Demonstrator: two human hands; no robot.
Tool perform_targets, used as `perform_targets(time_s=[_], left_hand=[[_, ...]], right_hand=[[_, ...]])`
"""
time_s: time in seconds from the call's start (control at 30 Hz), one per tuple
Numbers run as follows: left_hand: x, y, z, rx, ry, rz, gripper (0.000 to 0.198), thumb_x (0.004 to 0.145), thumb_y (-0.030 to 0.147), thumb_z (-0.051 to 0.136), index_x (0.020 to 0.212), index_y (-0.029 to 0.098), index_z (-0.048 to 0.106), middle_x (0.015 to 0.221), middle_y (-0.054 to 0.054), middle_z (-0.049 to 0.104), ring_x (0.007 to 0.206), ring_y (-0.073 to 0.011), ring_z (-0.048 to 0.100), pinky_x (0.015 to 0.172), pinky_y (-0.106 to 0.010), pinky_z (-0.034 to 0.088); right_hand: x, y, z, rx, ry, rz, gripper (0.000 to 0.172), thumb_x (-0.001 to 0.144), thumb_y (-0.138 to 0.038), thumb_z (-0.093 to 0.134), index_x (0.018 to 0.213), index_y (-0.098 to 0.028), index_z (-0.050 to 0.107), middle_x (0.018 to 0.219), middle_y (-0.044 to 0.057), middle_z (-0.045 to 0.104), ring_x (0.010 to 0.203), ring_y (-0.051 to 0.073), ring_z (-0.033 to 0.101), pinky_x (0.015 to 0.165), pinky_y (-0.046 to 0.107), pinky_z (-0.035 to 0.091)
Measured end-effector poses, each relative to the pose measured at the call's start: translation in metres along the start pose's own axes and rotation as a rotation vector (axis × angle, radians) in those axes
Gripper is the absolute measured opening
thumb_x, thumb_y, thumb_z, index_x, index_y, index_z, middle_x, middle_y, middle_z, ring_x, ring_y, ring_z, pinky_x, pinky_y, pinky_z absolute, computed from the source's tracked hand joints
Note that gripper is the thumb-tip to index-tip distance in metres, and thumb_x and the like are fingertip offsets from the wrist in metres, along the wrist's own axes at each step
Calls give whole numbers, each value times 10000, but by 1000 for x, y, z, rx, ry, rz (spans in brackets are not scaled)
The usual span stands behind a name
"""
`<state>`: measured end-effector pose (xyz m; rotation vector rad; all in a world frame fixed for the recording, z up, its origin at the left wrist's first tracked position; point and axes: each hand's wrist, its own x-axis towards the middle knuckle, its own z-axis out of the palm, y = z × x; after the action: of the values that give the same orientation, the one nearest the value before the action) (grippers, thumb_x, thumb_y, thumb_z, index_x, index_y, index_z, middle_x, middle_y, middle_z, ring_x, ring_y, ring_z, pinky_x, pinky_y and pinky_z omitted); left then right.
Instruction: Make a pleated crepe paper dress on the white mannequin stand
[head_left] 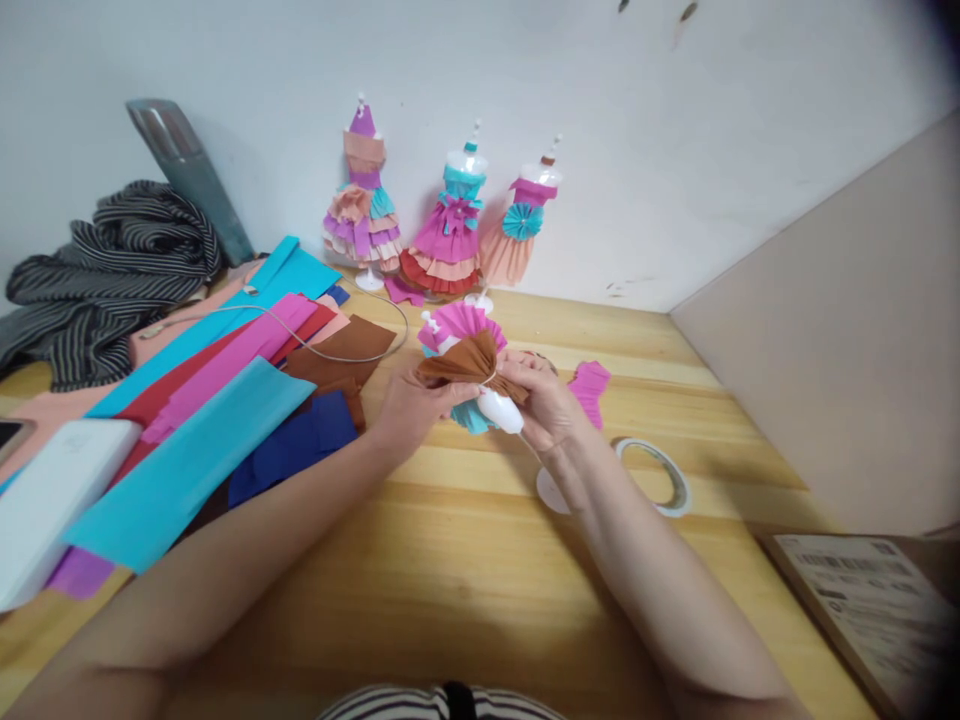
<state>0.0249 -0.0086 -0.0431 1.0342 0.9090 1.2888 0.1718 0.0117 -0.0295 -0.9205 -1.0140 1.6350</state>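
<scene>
At the middle of the wooden counter (465, 560), both hands are holding a small mannequin (501, 410) just above the boards, tilted over on its side. The left hand (409, 405) is pinching the brown pleated paper (461, 365) that is fanning out across the figure, with thumb and fingers closed on its lower edge. The right hand (544, 400) is gripping the mannequin's white body, its fingers curling over the gathered end of the brown fan. A pink pleated layer (465, 320) is showing behind the brown one, and a turquoise layer (466, 420) is peeking out beneath.

Just right of the right hand a cut pink paper piece (591, 385) is lying flat, and a tape roll (654, 478) is sitting near the right wrist. Left of the hands, crepe paper sheets (225, 400) in turquoise, pink, red, brown and blue are lying overlapped in a spread. Against the wall three dressed mannequins (448, 235) are standing upright side by side. A striped cloth (112, 270) is lying heaped at the far left.
</scene>
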Motion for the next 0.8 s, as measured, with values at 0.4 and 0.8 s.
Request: perform_targets(time_s=[0.4, 0.8], left_hand=[[4, 4, -7, 227, 11, 196, 86, 667, 185, 724, 752, 197, 732, 792, -30, 726, 769, -192, 650, 714, -273, 493], [17, -2, 2, 235, 45, 210, 112, 652, 108, 639, 707, 198, 677, 710, -9, 682, 660, -168, 610, 641, -258, 472]], right_hand=[[-4, -1, 9, 38, 147, -81, 149, 516, -229, 772, 544, -169, 639, 500, -15, 624, 431, 87, 530, 450, 208, 421], [-3, 1, 10, 32, 237, -155, 140, 519, -233, 756, 537, -172, 632, 483, -16, 607, 434, 90, 520, 452, 216, 408]])
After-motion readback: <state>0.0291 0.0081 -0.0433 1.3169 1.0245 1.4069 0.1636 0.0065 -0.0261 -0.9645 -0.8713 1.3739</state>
